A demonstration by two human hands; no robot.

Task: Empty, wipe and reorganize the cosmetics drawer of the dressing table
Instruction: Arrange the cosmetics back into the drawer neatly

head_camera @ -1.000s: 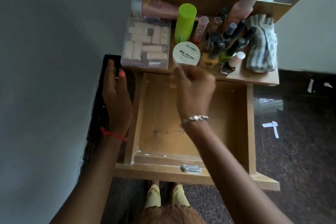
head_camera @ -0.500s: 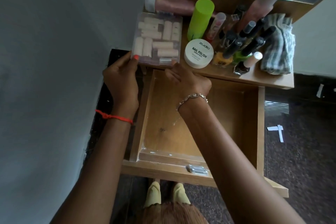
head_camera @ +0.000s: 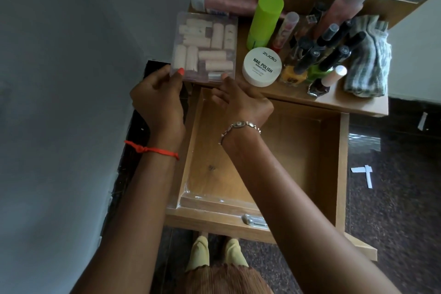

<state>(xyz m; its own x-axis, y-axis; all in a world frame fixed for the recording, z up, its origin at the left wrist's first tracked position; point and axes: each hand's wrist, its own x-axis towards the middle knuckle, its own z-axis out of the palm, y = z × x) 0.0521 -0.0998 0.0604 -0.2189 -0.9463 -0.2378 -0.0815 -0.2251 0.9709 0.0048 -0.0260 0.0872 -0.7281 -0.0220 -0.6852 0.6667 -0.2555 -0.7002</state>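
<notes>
Lime-green bottle [head_camera: 264, 19], white jar [head_camera: 262, 69], green-white striped cloth [head_camera: 367, 59], tan wood drawer [head_camera: 298, 150].

A plain grey wall [head_camera: 59, 79] fills the left; dark speckled floor [head_camera: 393, 222] with white paper scraps [head_camera: 362, 172] lies right.

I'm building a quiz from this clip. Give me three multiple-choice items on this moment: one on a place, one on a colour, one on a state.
1. Where is the clear plastic box?
A. in the drawer
B. on the tabletop's front left corner
C. on the floor

2. What colour is the tall cylinder?
A. lime green
B. red
C. black

3. What does the drawer hold?
A. bottles
B. a folded cloth
C. nothing

Key: B, the left hand and right hand touch it there; A, it is lime green; C, only bare wood shows.
</notes>
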